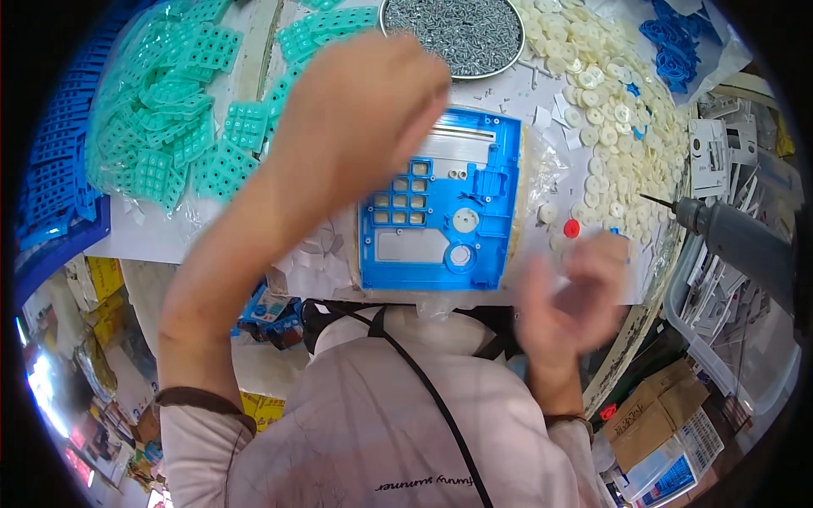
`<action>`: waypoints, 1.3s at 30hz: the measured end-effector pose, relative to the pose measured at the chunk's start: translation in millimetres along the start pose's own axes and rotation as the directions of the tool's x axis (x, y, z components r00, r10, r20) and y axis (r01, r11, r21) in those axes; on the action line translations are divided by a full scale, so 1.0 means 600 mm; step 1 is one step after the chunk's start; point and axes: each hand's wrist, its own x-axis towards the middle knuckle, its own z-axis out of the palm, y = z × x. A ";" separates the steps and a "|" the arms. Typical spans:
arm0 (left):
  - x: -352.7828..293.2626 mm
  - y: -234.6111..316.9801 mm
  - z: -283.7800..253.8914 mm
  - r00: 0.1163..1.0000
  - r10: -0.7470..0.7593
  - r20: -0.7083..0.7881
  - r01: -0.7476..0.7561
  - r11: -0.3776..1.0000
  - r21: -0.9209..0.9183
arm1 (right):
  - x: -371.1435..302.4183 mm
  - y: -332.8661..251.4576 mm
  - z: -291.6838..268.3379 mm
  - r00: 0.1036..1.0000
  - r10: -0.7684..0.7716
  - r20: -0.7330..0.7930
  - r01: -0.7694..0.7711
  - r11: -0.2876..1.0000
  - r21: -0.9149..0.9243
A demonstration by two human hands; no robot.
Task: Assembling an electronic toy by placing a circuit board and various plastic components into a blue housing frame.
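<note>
A blue plastic casing point(495, 203) lies in front of me with its hollow inside up. It has a grid of square openings, a white disc point(465, 221) and a ring-shaped fitting point(460, 256). My left hand point(373, 110) hangs over its upper left part, just below the bowl of screws. Its fingers are curled under and mostly hidden, so anything in them cannot be made out. To the casing's right, my right hand point(580, 292) is blurred, thumb apart from half-curled fingers, with nothing visible between them. A small red disc point(572, 229) is just beyond it.
A round bowl point(522, 52) of screws stands at the back. White discs point(610, 127) are heaped at the right. Teal keypads point(169, 118) pile up at the left, beside blue parts point(63, 144). A power screwdriver point(732, 237) juts in from the right, above a clear bin point(720, 339).
</note>
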 end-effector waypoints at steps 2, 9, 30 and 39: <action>0.044 -0.040 0.014 0.995 -0.063 -0.072 0.072 0.990 0.123 | 0.023 0.038 -0.072 0.945 -0.225 -0.237 0.223 0.974 -0.036; 0.117 -0.087 0.042 0.981 -0.033 0.189 -0.007 0.978 0.210 | 0.222 0.131 -0.164 0.990 -0.106 0.092 -0.034 0.458 0.888; -0.073 0.117 -0.002 0.993 -0.041 0.115 0.086 0.902 -0.423 | 0.137 -0.021 -0.034 0.914 -0.245 0.324 -0.259 0.264 0.929; -0.068 0.119 -0.013 0.995 -0.040 0.092 0.063 0.962 -0.265 | 0.123 -0.037 -0.028 0.938 -0.158 0.310 -0.236 0.364 0.901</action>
